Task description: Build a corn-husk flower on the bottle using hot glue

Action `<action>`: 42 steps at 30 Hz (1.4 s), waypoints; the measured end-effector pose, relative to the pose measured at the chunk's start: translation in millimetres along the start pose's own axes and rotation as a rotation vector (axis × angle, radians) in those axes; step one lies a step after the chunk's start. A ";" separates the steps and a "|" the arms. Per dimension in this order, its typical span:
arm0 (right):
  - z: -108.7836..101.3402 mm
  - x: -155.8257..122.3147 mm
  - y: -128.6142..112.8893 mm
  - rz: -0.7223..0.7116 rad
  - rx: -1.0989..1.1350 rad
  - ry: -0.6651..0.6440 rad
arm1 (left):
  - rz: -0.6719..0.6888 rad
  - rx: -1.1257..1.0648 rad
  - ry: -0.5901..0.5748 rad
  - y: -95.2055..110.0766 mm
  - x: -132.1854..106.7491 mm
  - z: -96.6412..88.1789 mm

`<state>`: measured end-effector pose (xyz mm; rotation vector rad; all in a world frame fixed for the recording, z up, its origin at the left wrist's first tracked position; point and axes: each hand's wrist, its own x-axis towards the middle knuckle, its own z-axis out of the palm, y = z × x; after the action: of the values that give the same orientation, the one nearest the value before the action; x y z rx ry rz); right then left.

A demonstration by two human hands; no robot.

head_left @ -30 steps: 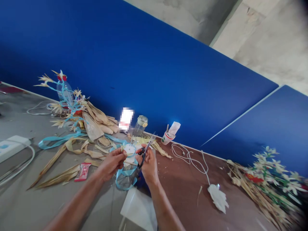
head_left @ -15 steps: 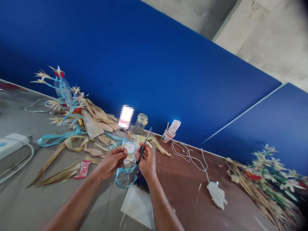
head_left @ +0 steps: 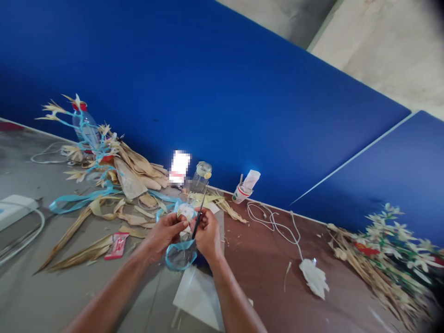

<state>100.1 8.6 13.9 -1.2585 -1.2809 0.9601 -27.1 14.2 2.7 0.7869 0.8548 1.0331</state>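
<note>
At the left, a white power strip (head_left: 17, 210) with a smooth plastic case is lying on the grey table (head_left: 114, 296), and farther off a clear bottle (head_left: 85, 127) with a red cap is standing behind curling, blue-stemmed flowers (head_left: 99, 150) with pointed straw-coloured petals. To their right, dry, creased husks (head_left: 138, 166) are lying heaped against the blue partition (head_left: 222, 92), and a shiny red packet (head_left: 117, 245) is resting nearer. The left hand (head_left: 166, 236) is pinching a small pale piece (head_left: 181, 213) between thumb and fingers; its exact shape is too small to tell. Just beyond the hands, a flat white disc (head_left: 187, 211) is lying, while a glossy blue ribbon (head_left: 180, 256) is looping on the near side. The dark, slim scissors (head_left: 198, 219) are lying along the left side of the right hand (head_left: 208, 233), whose fingers are curling closed around them; their long axis is running from near to far, the tips pointing far and slightly right, beyond the fingers. Farther right, a white paper cup (head_left: 241, 193) is standing by the partition, a thin white cable (head_left: 274, 224) is coiling on the brown table (head_left: 256, 286), and white-petalled flowers (head_left: 391, 229) are lying beside stringy husks.
</note>
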 end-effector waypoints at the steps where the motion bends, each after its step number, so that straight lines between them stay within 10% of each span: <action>1: 0.9 -0.5 0.9 -0.003 0.003 0.010 | -0.003 -0.016 0.010 -1.1 -0.2 1.5; 15: 6.3 -5.2 8.4 -0.043 -0.008 -0.028 | -0.060 -0.223 0.034 -6.4 2.1 2.7; 25: -7.7 3.7 1.4 -0.030 -0.022 -0.029 | 0.132 0.170 0.024 -9.0 5.5 2.4; 42: -9.3 10.3 10.6 0.102 0.064 -0.074 | -0.062 0.020 -0.032 -8.6 10.5 -9.4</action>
<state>111.9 18.8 6.1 -1.2585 -1.2423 1.1216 -29.3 22.7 -11.3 0.7873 0.8577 0.9564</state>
